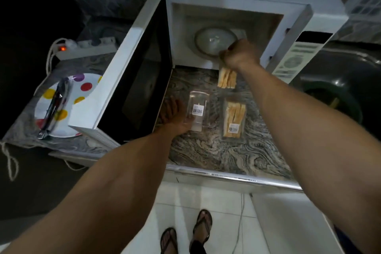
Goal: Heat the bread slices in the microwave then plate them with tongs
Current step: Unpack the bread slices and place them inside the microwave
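A: Right hand (240, 54) is up at the mouth of the open microwave (226, 27), fist closed round the top of a clear bag of bread slices (226, 78). The bag hangs below the knuckles, clear of the counter (206, 156).

B: And the left hand (175, 117)?

A: Flat on the counter, fingers spread wide, palm edge pressing on an empty clear plastic box (198, 112) with a barcode sticker. Holding it down rather than gripping it.

B: More bread down there?

A: Yes, a second box of bread slices (234, 120) sits on the counter just right of the empty one, its own sticker near the front end.

B: Inside the oven?

A: The glass turntable (215, 40) is bare, just behind the right fist. The microwave door (132, 72) stands swung out to the left.

B: Tongs?

A: Lying across the spotted plate (82, 86) on the far side of the door, well apart from both hands; the tongs (54, 105) are dark and a bit blurred. A power strip (86, 47) with a red light sits behind the plate.
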The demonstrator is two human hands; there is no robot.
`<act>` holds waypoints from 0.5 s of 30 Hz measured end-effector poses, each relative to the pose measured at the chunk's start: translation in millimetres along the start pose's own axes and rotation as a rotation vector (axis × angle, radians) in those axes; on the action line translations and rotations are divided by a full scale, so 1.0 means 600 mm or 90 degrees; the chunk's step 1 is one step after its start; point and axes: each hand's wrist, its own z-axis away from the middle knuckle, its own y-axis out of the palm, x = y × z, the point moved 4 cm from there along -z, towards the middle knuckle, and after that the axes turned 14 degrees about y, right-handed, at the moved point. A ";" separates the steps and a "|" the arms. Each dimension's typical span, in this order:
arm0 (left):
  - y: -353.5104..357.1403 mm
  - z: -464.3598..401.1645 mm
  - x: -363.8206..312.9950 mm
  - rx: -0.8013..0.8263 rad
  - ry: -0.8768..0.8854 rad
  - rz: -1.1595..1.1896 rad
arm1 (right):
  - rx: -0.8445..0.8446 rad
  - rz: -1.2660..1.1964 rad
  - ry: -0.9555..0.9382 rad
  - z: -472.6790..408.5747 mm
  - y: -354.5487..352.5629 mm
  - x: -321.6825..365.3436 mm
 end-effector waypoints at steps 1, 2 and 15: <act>-0.001 0.001 -0.002 0.004 0.000 0.002 | 0.004 0.004 -0.005 -0.017 0.004 0.006; 0.000 0.001 -0.001 0.007 -0.003 0.004 | 0.004 0.005 -0.010 -0.035 0.009 0.011; 0.005 0.002 0.000 0.032 -0.026 -0.010 | 0.003 0.014 -0.055 -0.208 0.023 0.063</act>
